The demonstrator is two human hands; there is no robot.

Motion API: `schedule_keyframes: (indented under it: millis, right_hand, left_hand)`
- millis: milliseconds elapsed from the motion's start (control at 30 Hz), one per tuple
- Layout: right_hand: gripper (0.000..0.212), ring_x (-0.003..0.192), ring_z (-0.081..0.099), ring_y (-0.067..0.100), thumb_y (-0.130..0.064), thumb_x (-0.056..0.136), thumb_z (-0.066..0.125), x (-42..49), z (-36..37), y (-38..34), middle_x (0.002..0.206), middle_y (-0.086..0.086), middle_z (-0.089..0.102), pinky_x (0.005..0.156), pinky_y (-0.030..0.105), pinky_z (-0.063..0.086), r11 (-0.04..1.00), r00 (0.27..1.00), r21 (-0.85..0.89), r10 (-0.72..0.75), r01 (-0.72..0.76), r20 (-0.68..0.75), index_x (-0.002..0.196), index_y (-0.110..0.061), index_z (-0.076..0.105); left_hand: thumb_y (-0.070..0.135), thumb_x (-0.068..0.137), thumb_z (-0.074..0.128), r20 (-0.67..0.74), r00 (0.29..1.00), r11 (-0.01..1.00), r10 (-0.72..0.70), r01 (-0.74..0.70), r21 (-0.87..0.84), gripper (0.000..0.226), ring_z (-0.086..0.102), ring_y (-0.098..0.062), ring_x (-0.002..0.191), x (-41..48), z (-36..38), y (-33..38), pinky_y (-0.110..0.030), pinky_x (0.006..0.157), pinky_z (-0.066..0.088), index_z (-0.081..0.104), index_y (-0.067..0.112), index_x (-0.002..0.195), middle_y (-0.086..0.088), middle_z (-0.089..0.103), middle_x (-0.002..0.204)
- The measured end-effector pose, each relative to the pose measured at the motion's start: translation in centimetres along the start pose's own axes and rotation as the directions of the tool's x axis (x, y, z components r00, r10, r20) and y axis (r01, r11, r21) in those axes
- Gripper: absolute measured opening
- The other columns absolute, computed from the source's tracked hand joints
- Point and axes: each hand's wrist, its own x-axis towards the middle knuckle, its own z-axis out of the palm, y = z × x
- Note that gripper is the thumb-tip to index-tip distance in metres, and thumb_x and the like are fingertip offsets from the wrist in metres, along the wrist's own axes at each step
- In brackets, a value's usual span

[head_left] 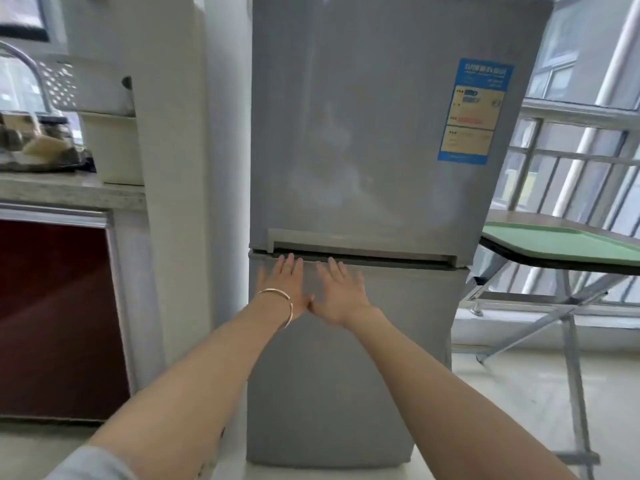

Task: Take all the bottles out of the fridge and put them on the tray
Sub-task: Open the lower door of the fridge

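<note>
Fridge (363, 150) dead centre, grey, two doors, both closed. Upper door has a recessed handle strip (360, 245) along its bottom edge, just above the seam between doors. Blue label (472, 110) on the upper door at 2 o'clock from frame centre; text too small to read.

Left hand (287, 284) and right hand (341, 292) both stretched out flat, fingers spread, holding nothing. They sit side by side on or just in front of the lower door's top edge; thumbs touch or nearly touch. Fingertips reach about the seam, just under the handle strip. Can't tell if palms actually contact the door. Left wrist carries a thin bangle (280, 303). Grey sleeve (93, 464) shows at 7 o'clock.

Bottles: not visible, fridge is shut.

Tray (561, 242) at 3 o'clock of the fridge: green, flat, lying on a folding table (568, 268) with metal legs, right beside the fridge's side wall. Only part of it is in frame.

Behind the table: window railing (571, 161).

At 9 o'clock: stone counter (69, 192) over a dark red cabinet door (59, 317). On the counter, a white container (116, 147) against the pillar, a perforated white basket (65, 84) above it, and blurry clutter at the far left edge.
</note>
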Motion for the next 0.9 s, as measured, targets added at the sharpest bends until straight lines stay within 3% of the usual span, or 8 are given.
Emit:
schedule_keyframes:
  millis: [267, 400, 500, 567, 700, 800, 900]
  right_hand:
    - [0.087, 0.151, -0.003, 0.019, -0.049, 0.087, 0.051, 1.0, 0.3, -0.1, 0.164, 0.005, 0.000, 0.119, 0.052, -0.002, 0.998, 0.999, -0.058, -0.039, 0.037, -0.032, 0.154, -0.015, 0.007]
    - [0.088, 0.150, 0.009, 0.019, -0.045, 0.084, 0.054, 1.4, -1.2, -0.4, 0.162, 0.006, 0.011, 0.120, 0.050, 0.007, 1.000, 1.000, 0.006, -0.007, 0.007, 0.019, 0.153, -0.010, 0.011]
    - [0.075, 0.145, 0.021, 0.021, -0.038, 0.083, 0.051, 1.2, -2.3, -0.7, 0.155, 0.006, 0.027, 0.117, 0.049, 0.018, 0.999, 0.999, 0.037, 0.008, -0.010, 0.033, 0.147, -0.009, 0.024]
    - [0.069, 0.143, 0.024, 0.022, -0.033, 0.084, 0.048, 0.7, -2.9, -1.0, 0.152, 0.005, 0.031, 0.116, 0.047, 0.020, 0.999, 0.998, 0.047, 0.015, -0.018, 0.068, 0.146, -0.010, 0.027]
    - [0.048, 0.130, 0.041, 0.029, -0.027, 0.087, 0.044, 0.2, -4.1, -1.4, 0.137, 0.010, 0.050, 0.104, 0.044, 0.030, 0.998, 0.999, 0.051, 0.043, -0.043, 0.008, 0.131, -0.009, 0.043]
    - [0.034, 0.116, 0.052, 0.032, -0.024, 0.093, 0.035, -1.2, -5.6, -1.6, 0.124, 0.012, 0.059, 0.096, 0.043, 0.034, 0.997, 0.995, 0.051, 0.068, -0.064, -0.073, 0.118, -0.007, 0.051]
    - [0.033, 0.105, 0.058, 0.034, -0.024, 0.094, 0.036, -2.8, -7.3, -0.5, 0.115, 0.014, 0.064, 0.094, 0.043, 0.039, 0.984, 0.985, 0.094, 0.161, -0.154, -0.068, 0.111, -0.006, 0.057]
  left_hand:
    - [0.046, 0.085, 0.050, -0.048, 0.998, 0.999, -0.041, 0.041, -0.013, 0.090, -0.002, -0.016, 0.151, 1.1, 1.2, -0.7, -0.047, 0.121, 0.007, -0.001, 0.020, 0.154, 0.003, -0.002, 0.163]
    - [0.050, 0.085, 0.046, -0.045, 0.998, 0.998, -0.052, 0.054, 0.042, 0.083, 0.011, -0.020, 0.150, 0.9, 0.3, -0.2, -0.048, 0.120, 0.008, 0.009, 0.022, 0.154, 0.001, 0.004, 0.162]
    - [0.047, 0.084, 0.042, -0.034, 0.997, 0.996, -0.063, 0.065, 0.058, 0.075, 0.029, -0.024, 0.143, 0.5, -0.7, 0.2, -0.050, 0.119, 0.009, 0.019, 0.023, 0.151, 0.004, 0.012, 0.160]
    - [0.043, 0.084, 0.043, -0.042, 0.998, 0.989, -0.037, 0.043, 0.143, 0.067, 0.034, -0.023, 0.137, 0.0, -1.4, 0.3, -0.050, 0.116, 0.017, 0.030, 0.022, 0.145, 0.001, 0.029, 0.151]
    - [0.027, 0.087, 0.042, -0.186, 0.982, 0.994, 0.027, -0.007, 0.107, 0.040, 0.045, -0.023, 0.120, -0.8, -2.5, 0.4, -0.038, 0.102, 0.034, 0.055, 0.021, 0.125, -0.002, 0.053, 0.123]
    - [0.021, 0.091, 0.039, -0.306, 0.950, 0.997, 0.069, -0.054, 0.057, 0.032, 0.053, -0.025, 0.110, -1.8, -3.7, 1.0, -0.038, 0.094, 0.039, 0.066, 0.021, 0.107, -0.003, 0.064, 0.111]
    - [0.024, 0.086, 0.048, -0.182, 0.976, 0.986, 0.121, -0.140, -0.093, 0.033, 0.057, -0.026, 0.112, -2.5, -5.1, 2.4, -0.039, 0.095, 0.046, 0.065, 0.026, 0.114, -0.003, 0.064, 0.117]
